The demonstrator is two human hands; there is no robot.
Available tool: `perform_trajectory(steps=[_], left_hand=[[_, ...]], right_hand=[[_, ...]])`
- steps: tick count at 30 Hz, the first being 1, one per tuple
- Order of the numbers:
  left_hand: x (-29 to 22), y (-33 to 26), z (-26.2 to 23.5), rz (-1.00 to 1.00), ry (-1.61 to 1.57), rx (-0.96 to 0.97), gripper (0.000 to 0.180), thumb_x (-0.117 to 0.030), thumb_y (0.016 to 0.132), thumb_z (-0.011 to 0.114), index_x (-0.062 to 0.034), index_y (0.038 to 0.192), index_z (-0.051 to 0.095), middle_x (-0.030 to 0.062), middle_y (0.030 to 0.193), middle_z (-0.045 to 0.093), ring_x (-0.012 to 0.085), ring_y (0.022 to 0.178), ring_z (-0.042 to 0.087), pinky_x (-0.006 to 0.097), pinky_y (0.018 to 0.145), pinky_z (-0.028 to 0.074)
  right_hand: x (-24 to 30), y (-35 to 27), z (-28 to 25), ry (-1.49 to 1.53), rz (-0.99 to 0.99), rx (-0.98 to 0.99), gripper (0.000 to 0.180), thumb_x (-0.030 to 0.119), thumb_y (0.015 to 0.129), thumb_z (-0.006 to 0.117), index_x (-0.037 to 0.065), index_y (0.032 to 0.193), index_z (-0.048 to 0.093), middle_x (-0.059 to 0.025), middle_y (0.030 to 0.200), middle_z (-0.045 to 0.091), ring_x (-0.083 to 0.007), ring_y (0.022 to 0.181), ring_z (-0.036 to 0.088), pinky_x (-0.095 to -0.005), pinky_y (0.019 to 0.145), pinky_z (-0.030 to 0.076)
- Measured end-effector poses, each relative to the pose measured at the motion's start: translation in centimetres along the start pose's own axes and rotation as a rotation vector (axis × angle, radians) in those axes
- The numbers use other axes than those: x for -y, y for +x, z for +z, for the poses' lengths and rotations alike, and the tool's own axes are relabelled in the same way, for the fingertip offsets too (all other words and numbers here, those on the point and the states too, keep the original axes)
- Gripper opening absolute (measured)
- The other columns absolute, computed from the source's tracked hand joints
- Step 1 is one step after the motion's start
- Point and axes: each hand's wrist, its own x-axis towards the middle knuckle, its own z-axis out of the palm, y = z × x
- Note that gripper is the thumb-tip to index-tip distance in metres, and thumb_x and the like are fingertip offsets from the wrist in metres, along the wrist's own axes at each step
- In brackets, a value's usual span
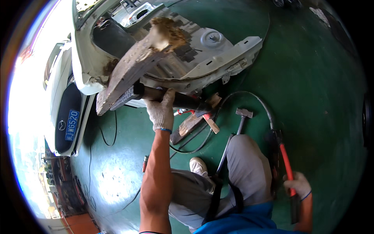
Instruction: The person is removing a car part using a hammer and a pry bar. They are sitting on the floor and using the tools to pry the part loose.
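Note:
My left hand (pixel 160 111), in a white knit glove, is wrapped around a black hydraulic ram (pixel 189 101). The ram lies roughly level, its ridged metal end piece (pixel 125 96) against a thick wooden plank (pixel 130 74). That plank slants up along a stripped white car body (pixel 218 74). My right hand (pixel 299 185), also in a light glove, grips the red lever (pixel 287 165) of a hand pump at my right side. A black hose (pixel 257 97) runs from the pump toward the ram. Below the ram's far end sits a wooden block (pixel 191 124).
A hammer (pixel 244 114) stands head up by my knee. Cables (pixel 113 142) cross the green floor (pixel 117 167). At left stands a white car (pixel 64 105); an orange cabinet (pixel 80 224) is at lower left. A small red tool (pixel 145 163) lies near my left forearm.

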Motion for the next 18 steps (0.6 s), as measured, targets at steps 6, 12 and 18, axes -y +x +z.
perform_trajectory(steps=[6,12,18], left_hand=[[-0.6,0.1,0.4,-0.015,0.031,-0.019,0.057,-0.02,0.08,0.085,0.0004,0.123,0.054,0.0137,0.105,0.07,0.0232,0.096,0.066,0.038,0.094,0.051],[0.6,-0.1,-0.4,0.005,0.053,-0.037,0.057,-0.021,0.08,0.085,0.0006,0.123,0.054,0.0134,0.104,0.069,0.0233,0.096,0.065,0.037,0.094,0.051],[-0.3,-0.3,-0.5,-0.006,0.093,-0.008,0.054,-0.024,0.084,0.082,0.0013,0.125,0.058,0.0108,0.112,0.068,0.0201,0.101,0.063,0.035,0.096,0.049]], right_hand=[[-12.6,6.9,-1.6,-0.161,-0.1,-0.043,0.043,0.016,0.074,0.079,-0.004,0.109,0.066,-0.0122,0.083,0.07,-0.0235,0.071,0.07,-0.0361,0.068,0.059],[-8.2,6.9,1.3,-0.48,0.131,0.03,0.033,0.013,0.077,0.078,-0.004,0.104,0.069,-0.0141,0.091,0.074,-0.0221,0.076,0.072,-0.0353,0.07,0.058],[0.2,0.5,1.0,-0.145,0.03,-0.005,0.033,0.007,0.074,0.075,-0.005,0.101,0.062,-0.0114,0.077,0.067,-0.0207,0.063,0.066,-0.0328,0.059,0.055]])
